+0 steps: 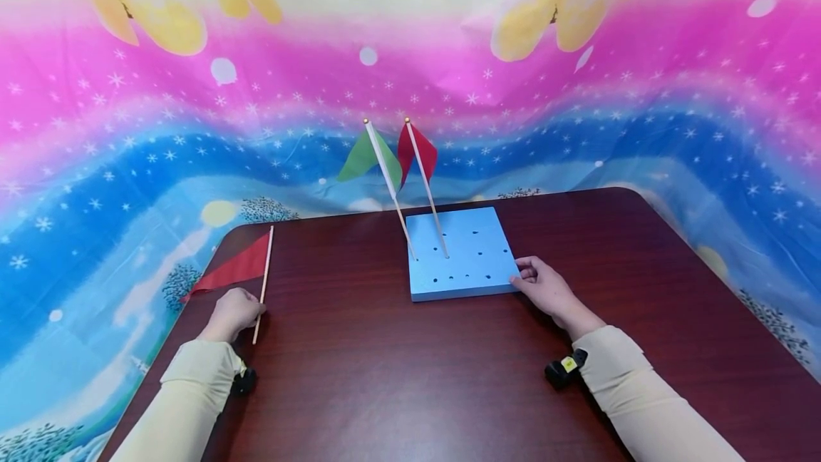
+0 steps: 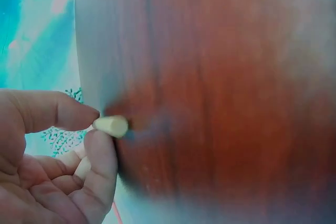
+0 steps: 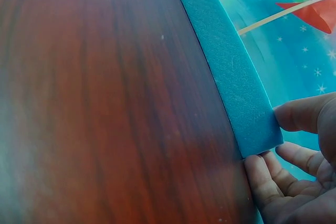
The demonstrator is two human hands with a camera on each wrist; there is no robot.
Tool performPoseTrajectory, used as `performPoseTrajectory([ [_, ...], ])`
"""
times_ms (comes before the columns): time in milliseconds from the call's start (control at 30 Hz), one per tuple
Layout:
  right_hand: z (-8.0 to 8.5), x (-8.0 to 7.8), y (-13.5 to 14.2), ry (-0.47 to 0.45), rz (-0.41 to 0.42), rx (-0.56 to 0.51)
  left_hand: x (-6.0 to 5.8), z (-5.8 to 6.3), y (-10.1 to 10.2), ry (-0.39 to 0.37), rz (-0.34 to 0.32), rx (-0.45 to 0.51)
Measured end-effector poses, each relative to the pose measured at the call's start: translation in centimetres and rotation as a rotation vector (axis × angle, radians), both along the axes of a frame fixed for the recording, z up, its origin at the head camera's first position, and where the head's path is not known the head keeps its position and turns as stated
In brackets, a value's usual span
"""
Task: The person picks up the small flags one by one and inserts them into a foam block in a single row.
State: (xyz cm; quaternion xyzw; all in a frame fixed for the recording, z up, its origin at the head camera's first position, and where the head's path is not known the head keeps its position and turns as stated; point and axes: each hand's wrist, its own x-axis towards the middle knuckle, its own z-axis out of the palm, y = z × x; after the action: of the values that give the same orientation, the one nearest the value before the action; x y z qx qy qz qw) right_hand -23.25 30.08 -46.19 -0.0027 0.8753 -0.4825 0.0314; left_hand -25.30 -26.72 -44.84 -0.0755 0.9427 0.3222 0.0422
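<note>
My left hand [image 1: 234, 314] pinches the wooden stick of a red flag [image 1: 239, 267], which is held up at the left of the table. In the left wrist view the round stick end [image 2: 119, 127] points out between thumb and finger. My right hand [image 1: 545, 289] grips the near right corner of a light blue board [image 1: 458, 266] with several holes; in the right wrist view its fingers and thumb are on the board's corner [image 3: 262, 129]. A green flag [image 1: 362, 157] and a second red flag [image 1: 423, 152] stand in the board, both tilted to the left.
The dark red-brown wooden table [image 1: 385, 376] has rounded far corners. Behind it hangs a colourful printed cloth [image 1: 288, 84], which also runs down the left and right sides. A black wrist camera [image 1: 564, 369] sits on the right wrist.
</note>
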Motion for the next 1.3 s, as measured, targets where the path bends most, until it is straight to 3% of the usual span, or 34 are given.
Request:
performPoseTrajectory([
  [367, 0.1, 0.1, 0.2, 0.007, -0.006, -0.002, -0.3, 0.8, 0.2, -0.057, 0.037, 0.315],
  [533, 0.0, 0.3, 0.1, -0.007, -0.006, -0.001, 0.0, 1.6, 1.2, -0.024, 0.02, 0.419],
  [733, 0.0, 0.4, -0.1, -0.004, -0.01, -0.009, -0.1, 1.9, 2.8, 0.073, 0.009, 0.562],
  [1100, 0.1, 0.1, 0.1, 0.0, -0.015, -0.012, -0.8, 3.0, 4.6, 0.224, 0.077, 0.626],
  [1300, -0.1, 0.1, 0.1, -0.009, -0.016, -0.009, -1.0, 3.8, 5.7, 0.292, 0.071, 0.613],
])
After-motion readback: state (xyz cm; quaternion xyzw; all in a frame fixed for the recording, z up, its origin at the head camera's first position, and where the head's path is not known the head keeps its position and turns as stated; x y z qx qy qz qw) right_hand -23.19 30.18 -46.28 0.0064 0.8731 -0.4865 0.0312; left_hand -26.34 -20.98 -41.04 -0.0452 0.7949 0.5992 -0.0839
